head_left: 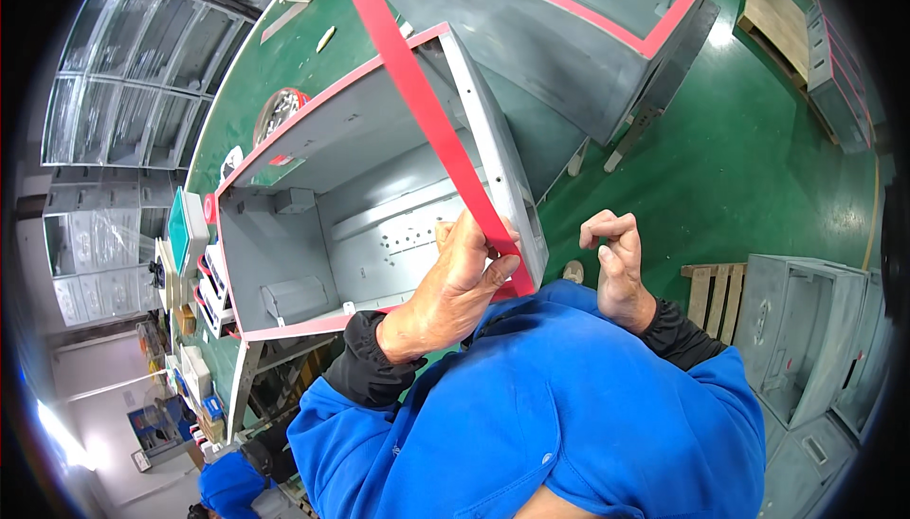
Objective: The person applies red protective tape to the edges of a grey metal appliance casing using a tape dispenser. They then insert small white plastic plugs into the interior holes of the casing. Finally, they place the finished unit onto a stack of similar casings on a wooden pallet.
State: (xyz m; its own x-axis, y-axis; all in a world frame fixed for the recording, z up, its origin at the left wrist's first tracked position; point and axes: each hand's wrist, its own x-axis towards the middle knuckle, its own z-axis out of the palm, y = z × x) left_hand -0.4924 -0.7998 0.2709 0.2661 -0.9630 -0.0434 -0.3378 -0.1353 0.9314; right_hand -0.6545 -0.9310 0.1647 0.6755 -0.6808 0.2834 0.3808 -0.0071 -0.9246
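Observation:
A strip of red tape (417, 92) stretches slantwise from the top of the view down across an open grey metal cabinet (374, 182). My left hand (450, 287) pinches the strip's lower end between thumb and fingers, at the cabinet's near right corner. More red tape lines the cabinet's left and near rims; the right rim shows bare grey metal. Holes and a rail show on its inside. To the right of that corner, my right hand (614, 263) is raised, its fingers curled in, with nothing visible in them.
Another grey cabinet with red edging (559, 7) stands beyond. The green tabletop (318, 69) carries a bowl of small parts (280, 113) and a teal-lidded box (187, 220). Grey housings (806, 339) and a wooden pallet (716, 296) are at right. A blue-clothed person (232, 481) is at lower left.

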